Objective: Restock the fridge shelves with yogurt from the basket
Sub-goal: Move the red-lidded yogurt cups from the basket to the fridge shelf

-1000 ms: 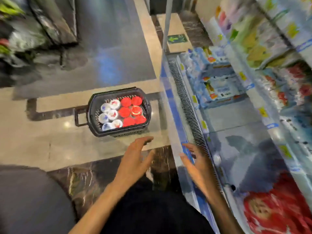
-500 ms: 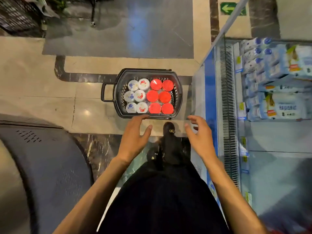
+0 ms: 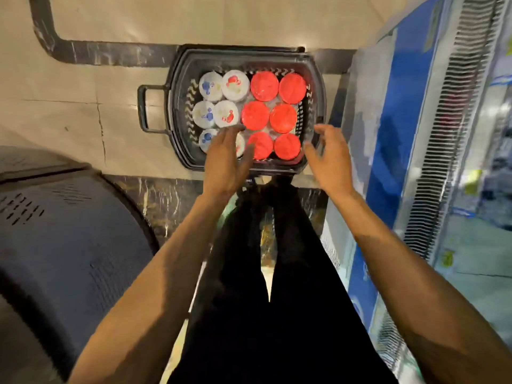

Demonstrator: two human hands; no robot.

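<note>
Forearms [image 3: 166,259] bare; blk trousers [image 3: 277,328]; dark shoes [image 3: 266,187], detail unclear.

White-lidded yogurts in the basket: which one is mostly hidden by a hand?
The near-row white lid beside the red ones; the left hand blocks it, leaving only a sliver showing. The other five white lids are largely visible.

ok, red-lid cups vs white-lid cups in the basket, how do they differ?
Red-lid cups have plain red tops; white-lid cups carry blue or red prints. Red ones fill the basket's right half, white ones its left. The left hand partly hides near white ones; red ones show almost whole. Shared: six each, upright, round.
</note>
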